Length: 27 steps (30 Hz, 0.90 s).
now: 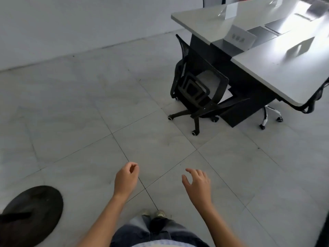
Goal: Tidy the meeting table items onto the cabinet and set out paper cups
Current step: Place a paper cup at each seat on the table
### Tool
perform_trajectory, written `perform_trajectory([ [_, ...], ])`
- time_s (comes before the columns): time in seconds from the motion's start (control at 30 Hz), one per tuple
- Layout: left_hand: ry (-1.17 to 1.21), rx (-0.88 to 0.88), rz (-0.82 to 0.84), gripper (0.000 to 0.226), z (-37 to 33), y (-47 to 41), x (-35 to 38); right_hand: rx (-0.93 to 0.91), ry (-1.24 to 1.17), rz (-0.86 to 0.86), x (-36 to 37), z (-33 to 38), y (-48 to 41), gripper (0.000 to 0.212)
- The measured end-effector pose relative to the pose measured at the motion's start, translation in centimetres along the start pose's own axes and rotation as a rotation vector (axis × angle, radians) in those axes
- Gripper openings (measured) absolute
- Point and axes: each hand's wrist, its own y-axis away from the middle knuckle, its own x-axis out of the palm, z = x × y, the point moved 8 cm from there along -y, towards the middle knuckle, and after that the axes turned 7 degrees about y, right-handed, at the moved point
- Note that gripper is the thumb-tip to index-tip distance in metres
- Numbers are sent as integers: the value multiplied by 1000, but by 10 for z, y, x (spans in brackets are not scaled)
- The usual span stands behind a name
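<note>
The grey meeting table (pixel 277 72) stands at the upper right, some way ahead of me. On it I see a white tent-shaped name card (pixel 238 39) and a clear upright stand (pixel 229 10) farther back. My left hand (pixel 126 179) hangs over the tiled floor with its fingers loosely curled and nothing in it. My right hand (pixel 197 184) floats beside it, fingers relaxed and spread, also holding nothing. No cabinet and no paper cups are in view.
A black mesh office chair (pixel 197 86) on castors is tucked against the table's near end. A second chair's chrome base (pixel 270 116) shows under the table's right side. A dark round base (pixel 33 213) lies on the floor at lower left. Grey floor tiles stretch between me and the table.
</note>
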Motion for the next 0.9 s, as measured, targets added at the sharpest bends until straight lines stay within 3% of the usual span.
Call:
perform_trajectory([
  [0.07, 31, -17, -100, 28, 5, 7, -21, -91, 7, 32, 7, 20, -4, 34],
  [0.2, 100, -69, -370, 10, 27, 43, -75, -348, 33, 154, 28, 84, 3, 35],
  [0.4, 167, -149, -909, 30, 90, 143, -190, -807, -19, 291, 67, 212, 64, 45],
  [0.5, 170, -183, -1170, 24, 123, 209, -250, -1034, -54, 320, 82, 282, 124, 54],
  [0.63, 170, -164, -1459, 25, 160, 294, -327, -1288, -95, 308, 107, 367, 219, 38],
  [0.77, 33, -130, -1665, 22, 188, 378, -413, -1460, -213, 439, 141, 444, 342, 38],
  [0.9, -32, -117, -1855, 37, 212, 466, -489, -1641, -280, 569, 159, 503, 451, 38],
])
